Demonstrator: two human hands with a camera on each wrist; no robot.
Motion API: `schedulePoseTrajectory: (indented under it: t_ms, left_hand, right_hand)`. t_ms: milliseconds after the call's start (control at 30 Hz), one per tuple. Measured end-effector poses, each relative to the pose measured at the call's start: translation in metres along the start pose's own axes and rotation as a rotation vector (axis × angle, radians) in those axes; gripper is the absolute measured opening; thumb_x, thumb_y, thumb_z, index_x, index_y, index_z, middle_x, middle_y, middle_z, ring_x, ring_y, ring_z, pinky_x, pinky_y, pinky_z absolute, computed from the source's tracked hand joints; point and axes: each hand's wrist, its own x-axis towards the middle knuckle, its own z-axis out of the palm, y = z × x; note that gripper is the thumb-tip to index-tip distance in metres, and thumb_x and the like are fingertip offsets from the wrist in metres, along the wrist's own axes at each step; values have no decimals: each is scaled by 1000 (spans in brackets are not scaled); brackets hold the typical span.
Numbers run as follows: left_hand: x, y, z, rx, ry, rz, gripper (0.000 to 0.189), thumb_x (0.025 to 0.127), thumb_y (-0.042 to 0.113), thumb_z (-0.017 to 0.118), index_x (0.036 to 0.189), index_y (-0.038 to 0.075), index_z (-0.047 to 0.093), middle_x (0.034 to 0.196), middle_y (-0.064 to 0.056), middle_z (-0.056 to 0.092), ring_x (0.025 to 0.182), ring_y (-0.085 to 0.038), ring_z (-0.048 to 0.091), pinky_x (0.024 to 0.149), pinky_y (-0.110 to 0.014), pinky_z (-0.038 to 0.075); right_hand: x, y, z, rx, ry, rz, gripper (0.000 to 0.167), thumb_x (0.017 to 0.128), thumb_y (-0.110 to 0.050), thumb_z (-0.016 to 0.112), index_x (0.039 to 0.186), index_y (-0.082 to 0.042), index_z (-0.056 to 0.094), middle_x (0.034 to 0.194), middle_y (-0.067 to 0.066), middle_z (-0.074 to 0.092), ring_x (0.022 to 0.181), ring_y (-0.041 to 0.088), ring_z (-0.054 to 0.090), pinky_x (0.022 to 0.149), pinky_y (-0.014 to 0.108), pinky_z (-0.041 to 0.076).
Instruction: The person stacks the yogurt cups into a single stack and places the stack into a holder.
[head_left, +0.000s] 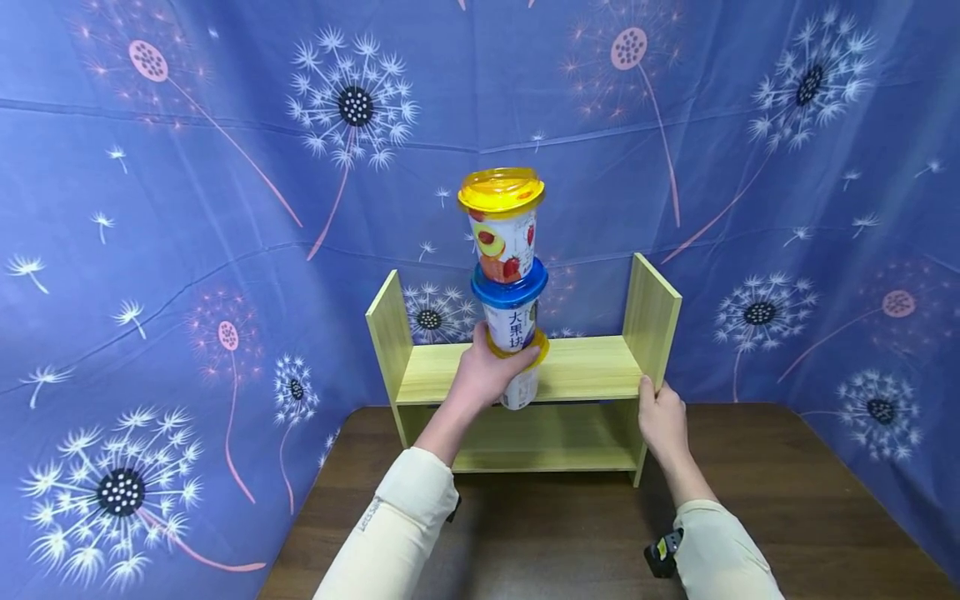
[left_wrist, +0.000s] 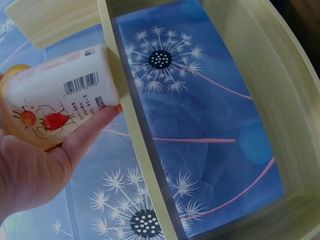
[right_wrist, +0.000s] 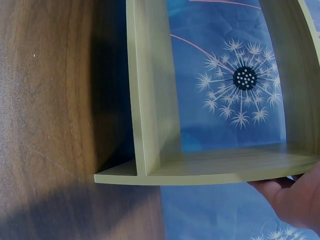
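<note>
In the head view my left hand [head_left: 486, 371] grips a stack of three fruit cups at its lower part, in front of the shelf's upper board. The top cup [head_left: 504, 237] has a yellow lid and fruit pictures. Beneath it is a blue-lidded cup [head_left: 510, 321], then a yellow-lidded bottom cup [head_left: 519, 390]. The left wrist view shows the bottom cup's barcode and strawberry print [left_wrist: 55, 121], with my thumb along its side. My right hand [head_left: 663, 421] holds the right side panel [head_left: 654, 321] of the small wooden shelf [head_left: 525, 458], fingers against its outer face.
The two-tier shelf has an open back and stands on a brown wooden table [head_left: 547, 542]. Its left side panel [head_left: 390, 333] rises beside the upper board [head_left: 592, 367]. A blue dandelion-patterned curtain [head_left: 225, 167] hangs behind and on both sides.
</note>
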Motion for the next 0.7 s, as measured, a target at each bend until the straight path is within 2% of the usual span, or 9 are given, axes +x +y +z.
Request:
schedulePoseTrajectory:
  t_ms: [200,400,700]
  left_hand:
    - [8,-1,1,-1,-7,-7,90,81,57,78,149,19,32,135,-5,58,117,-28,61,95,-51,51]
    - [12,-2,2,-23,-13,2,90,82,55,78,150,19,32,135,-5,57,117,-28,61,95,-52,50]
    - [20,-2,5,-47,-12,21,89,82,50,80,148,15,33,134,-8,57,117,-30,60,97,-53,49]
  right_hand:
    - [-3,-2,1,-1,-4,4,45,108,-35,36,101,4,57,100,35,60,86,44,55,77,60,45]
    - [-3,-1,1,-14,-10,3,45,109,-35,35,101,5,55,108,39,60,97,50,59,81,63,44]
    - [-5,-2,-1,-8,-6,8,47,108,-36,36,100,4,57,104,37,60,89,44,57,79,60,46]
